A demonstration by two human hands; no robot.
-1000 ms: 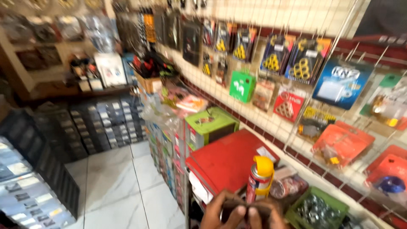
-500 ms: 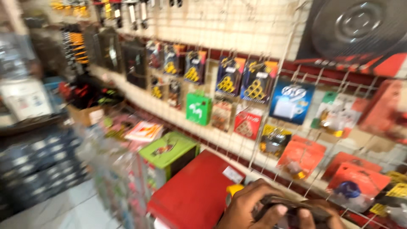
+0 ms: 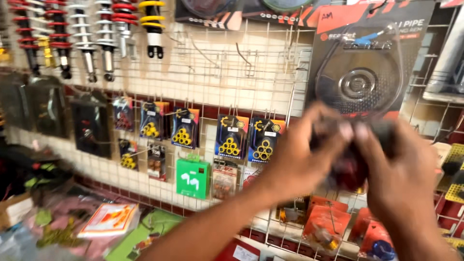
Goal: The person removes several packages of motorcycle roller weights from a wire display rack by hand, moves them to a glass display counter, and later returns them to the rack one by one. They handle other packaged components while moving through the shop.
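Both hands, left (image 3: 297, 162) and right (image 3: 401, 181), motion-blurred; dark part (image 3: 350, 164) between them unidentifiable, mostly covered by fingers; right forearm cut off at 5 o'clock

1. My head camera looks forward, level, at the wire wall rack (image 3: 232, 72), quite near.
2. My raised left hand (image 3: 295, 164) and right hand (image 3: 401, 183) fill the lower right corner, very close.

- Large black package (image 3: 360, 58) with a red top corner hangs on the wire rack, upper right.
- Dark blister cards (image 3: 231, 137) with yellow rollers hang in a row — middle of the rack.
- Green square package (image 3: 192, 179) hangs below them.
- Orange packages (image 3: 325, 224) — lower right.
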